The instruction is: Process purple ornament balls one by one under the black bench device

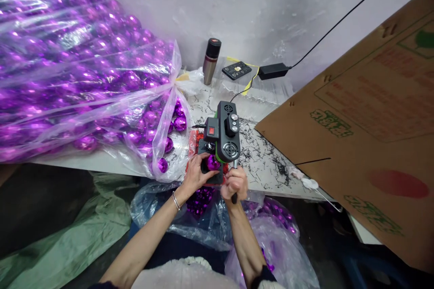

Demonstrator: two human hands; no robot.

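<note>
A black bench machine (pixel 229 131) with a red switch, round vents and knobs stands on the white table. My left hand (pixel 197 172), with a bracelet at the wrist, holds a shiny purple ball (pixel 213 162) between thumb and fingers at the machine's base. My right hand (pixel 235 183) is closed around the machine's lever (pixel 234 198), just right of the ball. Part of the ball is hidden under the machine head. More purple balls (pixel 180 123) lie at the mouth of a large clear bag (pixel 101 67) to the left.
A steel flask (pixel 210 64), a dark phone-like object (pixel 236 70) and a black power adapter (pixel 273 71) lie along the wall. Black scraps litter the white table (pixel 261 180). A big cardboard box (pixel 366 126) leans at the right; plastic bags (pixel 278 250) hang below the table edge.
</note>
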